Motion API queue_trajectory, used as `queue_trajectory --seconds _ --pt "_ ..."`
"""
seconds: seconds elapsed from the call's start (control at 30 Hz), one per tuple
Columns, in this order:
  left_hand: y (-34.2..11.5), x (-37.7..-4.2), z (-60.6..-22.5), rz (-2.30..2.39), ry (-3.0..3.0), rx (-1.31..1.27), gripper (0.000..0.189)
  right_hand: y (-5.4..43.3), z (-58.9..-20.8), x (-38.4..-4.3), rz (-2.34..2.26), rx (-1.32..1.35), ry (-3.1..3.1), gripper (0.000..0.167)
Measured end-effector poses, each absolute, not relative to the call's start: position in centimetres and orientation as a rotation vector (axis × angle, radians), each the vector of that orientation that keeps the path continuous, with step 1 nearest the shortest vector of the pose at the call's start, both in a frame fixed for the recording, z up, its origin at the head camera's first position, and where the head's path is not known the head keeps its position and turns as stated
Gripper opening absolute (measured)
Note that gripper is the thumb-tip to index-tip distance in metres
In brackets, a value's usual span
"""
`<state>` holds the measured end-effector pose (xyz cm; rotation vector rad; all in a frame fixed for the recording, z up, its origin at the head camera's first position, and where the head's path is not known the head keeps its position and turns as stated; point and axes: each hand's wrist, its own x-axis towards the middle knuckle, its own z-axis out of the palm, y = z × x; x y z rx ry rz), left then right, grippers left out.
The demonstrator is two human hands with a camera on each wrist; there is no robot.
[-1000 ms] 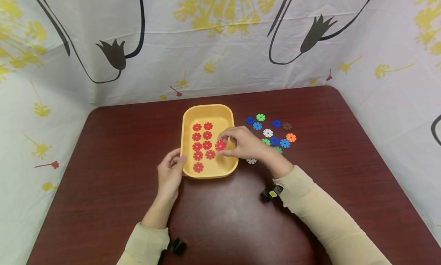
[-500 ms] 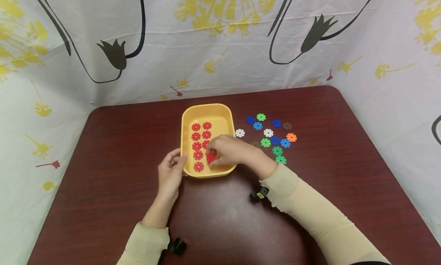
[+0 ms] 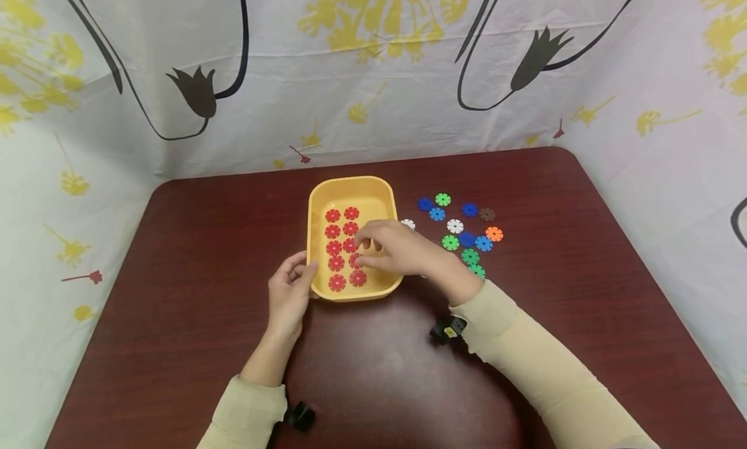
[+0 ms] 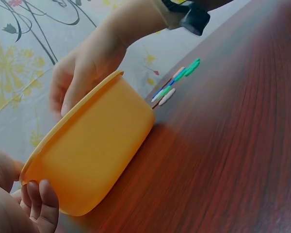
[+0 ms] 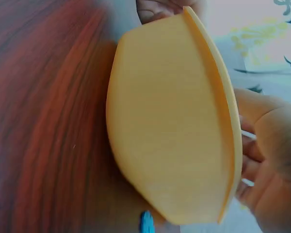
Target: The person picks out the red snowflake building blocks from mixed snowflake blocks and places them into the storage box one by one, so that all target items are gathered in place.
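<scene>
A yellow plastic tray [image 3: 382,202] stands on the table, with red notched plastic discs [image 3: 336,282] lying flat in two columns on its floor. My left hand [image 3: 290,300] grips the tray's left wall, thumb over the rim and fingers outside, as the left wrist view also shows. Over the tray's right half hovers my right hand [image 3: 397,248], its fingers loosely bent and apart, with nothing seen between them. It partly covers the right column of discs. In the right wrist view the tray's wall [image 5: 174,116] hides the fingertips.
Right of the tray, loose notched discs in several colours lie on the dark red table [image 3: 204,254], among them an orange disc [image 3: 493,233], a brown disc [image 3: 487,214] and a white disc [image 3: 455,226]. A patterned cloth [image 3: 373,124] hangs behind the table.
My right hand brought a red disc into the tray, set it down at the near end of the right column, let go and rose slightly. The left hand stayed put.
</scene>
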<state>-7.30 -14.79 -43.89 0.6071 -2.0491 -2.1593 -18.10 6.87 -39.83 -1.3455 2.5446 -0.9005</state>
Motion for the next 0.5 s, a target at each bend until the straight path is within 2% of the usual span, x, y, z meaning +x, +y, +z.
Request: queue_trajectory --seconds 0.3,0.5 --pt "-15.5 -7.2 -44.0 -2.074 -2.170 0.541 0.038 10.7 -40.4 -17.3 -1.113 -0.942 2.881 0.034" --pt "-16.8 -6.9 -43.9 -1.516 -2.484 0.375 0.042 14.3 -41.1 -16.6 -1.062 -0.740 2.969 0.042"
